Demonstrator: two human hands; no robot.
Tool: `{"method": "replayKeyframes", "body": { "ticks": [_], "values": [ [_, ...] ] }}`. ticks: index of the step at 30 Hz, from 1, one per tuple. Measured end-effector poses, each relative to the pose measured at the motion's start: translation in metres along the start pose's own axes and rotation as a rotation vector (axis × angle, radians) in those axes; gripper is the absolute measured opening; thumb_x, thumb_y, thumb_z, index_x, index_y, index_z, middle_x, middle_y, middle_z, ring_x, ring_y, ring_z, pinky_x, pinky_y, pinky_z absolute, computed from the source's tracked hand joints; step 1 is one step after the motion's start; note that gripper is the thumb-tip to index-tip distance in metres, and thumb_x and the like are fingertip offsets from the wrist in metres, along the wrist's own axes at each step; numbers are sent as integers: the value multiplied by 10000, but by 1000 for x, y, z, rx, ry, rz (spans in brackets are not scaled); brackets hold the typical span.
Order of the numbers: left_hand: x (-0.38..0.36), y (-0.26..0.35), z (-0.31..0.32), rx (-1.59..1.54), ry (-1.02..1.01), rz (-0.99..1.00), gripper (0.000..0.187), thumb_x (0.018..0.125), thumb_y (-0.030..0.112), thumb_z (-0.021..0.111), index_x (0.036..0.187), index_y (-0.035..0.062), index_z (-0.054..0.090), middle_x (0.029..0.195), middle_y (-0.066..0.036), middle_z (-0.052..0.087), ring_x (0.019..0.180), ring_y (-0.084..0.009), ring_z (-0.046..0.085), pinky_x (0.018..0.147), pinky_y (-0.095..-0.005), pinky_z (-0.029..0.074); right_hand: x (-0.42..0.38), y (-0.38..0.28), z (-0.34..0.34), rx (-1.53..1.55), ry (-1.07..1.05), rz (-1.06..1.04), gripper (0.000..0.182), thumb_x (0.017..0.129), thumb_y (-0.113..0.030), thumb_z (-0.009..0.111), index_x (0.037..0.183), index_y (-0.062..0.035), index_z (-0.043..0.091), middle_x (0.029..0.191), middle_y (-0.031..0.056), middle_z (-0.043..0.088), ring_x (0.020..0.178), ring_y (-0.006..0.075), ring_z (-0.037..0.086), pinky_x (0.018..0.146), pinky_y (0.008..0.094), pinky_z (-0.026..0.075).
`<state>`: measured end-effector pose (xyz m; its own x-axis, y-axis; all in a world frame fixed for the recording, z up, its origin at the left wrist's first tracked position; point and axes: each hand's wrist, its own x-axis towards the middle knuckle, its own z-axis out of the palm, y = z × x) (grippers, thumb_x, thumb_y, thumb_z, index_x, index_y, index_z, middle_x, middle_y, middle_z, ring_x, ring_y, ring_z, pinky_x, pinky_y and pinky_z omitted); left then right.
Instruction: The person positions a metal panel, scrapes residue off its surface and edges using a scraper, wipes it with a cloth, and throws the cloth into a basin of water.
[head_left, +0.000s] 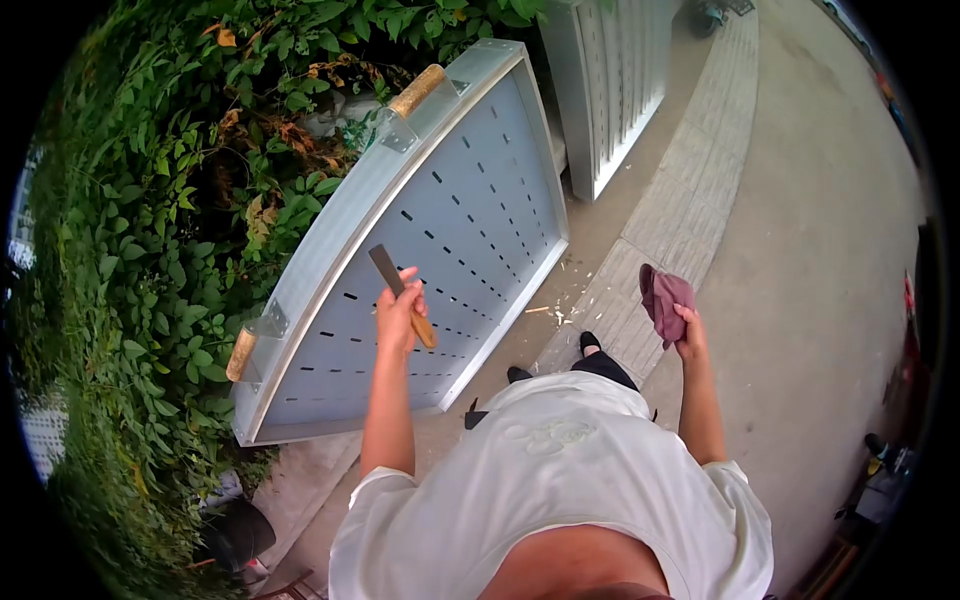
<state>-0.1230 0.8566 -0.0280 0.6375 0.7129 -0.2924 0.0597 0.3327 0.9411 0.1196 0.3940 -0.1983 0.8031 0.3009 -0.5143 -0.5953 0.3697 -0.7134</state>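
In my left hand [402, 312] is a scraper [385, 268] with a flat, dull metal blade and a wooden handle. My fingers wrap around it near the handle, and the blade points up and away to the left. Behind it in this view stands a large grey metal panel [470, 200] with rows of dark slots and a raised frame. Two wood-coloured grips [418, 90] on clear brackets are fixed along its left side. Out to the right, my right hand [690, 332] grips a crumpled maroon cloth [664, 303], well apart from the panel.
A second metal panel [615, 90] stands farther back. Pale scraps [565, 305] lie on the ground near my shoes [590, 342]. Dense leafy bushes [150, 250] line the left side. A strip of paving [690, 190] runs along the concrete, and a black bucket [240, 532] sits at lower left.
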Motion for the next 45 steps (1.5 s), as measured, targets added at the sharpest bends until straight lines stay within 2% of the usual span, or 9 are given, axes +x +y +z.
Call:
{"method": "replayKeyframes", "body": {
  "ticks": [8,11,14,21,25,34,36,41,45],
  "values": [
    [77,177,27,801,-112,530,345,953,115,473,1285,22,489,791,-46,625,583,-81,519,544,-244,451,-19,8,119,-98,-210,-19,545,775,-125,690,1270,-15,488,1144,77,588,1042,187,571,923,322,457],
    [171,199,25,1344,151,680,354,950,175,455,1274,37,495,909,-165,680,830,-347,645,719,-437,489,-19,22,162,-6,-290,-6,559,781,-131,685,1288,-15,478,1156,77,587,1071,183,561,935,320,445],
    [239,181,32,1630,247,664,361,942,179,451,1273,42,493,996,-223,659,942,-404,618,790,-491,484,-7,32,200,-19,-379,-5,568,786,-137,685,1305,-38,476,1183,72,564,1088,174,544,955,316,421],
    [259,133,70,1692,253,473,343,904,182,498,1240,138,550,1025,-204,653,934,-404,616,779,-492,487,44,30,307,-276,-571,-251,319,793,-217,721,987,-6,581,1072,5,463,1009,141,489,915,311,392],
    [264,123,68,1549,313,594,316,905,238,508,1204,168,583,1034,-161,662,934,-388,618,765,-474,481,90,46,372,-442,-615,-687,334,764,-239,742,882,6,548,1030,42,454,1000,200,474,911,330,381],
    [271,117,58,1279,256,569,329,885,251,546,1183,123,605,1009,-136,676,899,-300,633,798,-376,464,160,77,477,-689,-237,-1315,557,702,-209,740,1206,-64,553,1159,83,522,1050,306,487,896,435,378],
    [272,117,53,1171,170,631,280,850,142,567,1085,2,628,948,-142,672,857,-260,618,787,-360,459,172,91,473,-772,-222,-1383,586,707,-190,719,1252,-72,536,1167,83,517,1062,313,481,892,453,376],
    [272,113,56,1143,176,687,213,863,47,563,1047,-42,622,965,-111,643,850,-209,587,768,-342,462,254,126,423,-798,200,-1027,500,808,-25,597,1296,-100,523,1248,81,503,1141,309,465,894,410,434],
    [283,113,40,950,59,639,263,903,65,565,1151,-21,584,1069,-97,602,932,-178,568,815,-326,463,340,174,297,-436,358,-87,418,860,-27,543,1277,-38,527,1263,160,552,1125,314,545,932,372,453]
  ]
}}
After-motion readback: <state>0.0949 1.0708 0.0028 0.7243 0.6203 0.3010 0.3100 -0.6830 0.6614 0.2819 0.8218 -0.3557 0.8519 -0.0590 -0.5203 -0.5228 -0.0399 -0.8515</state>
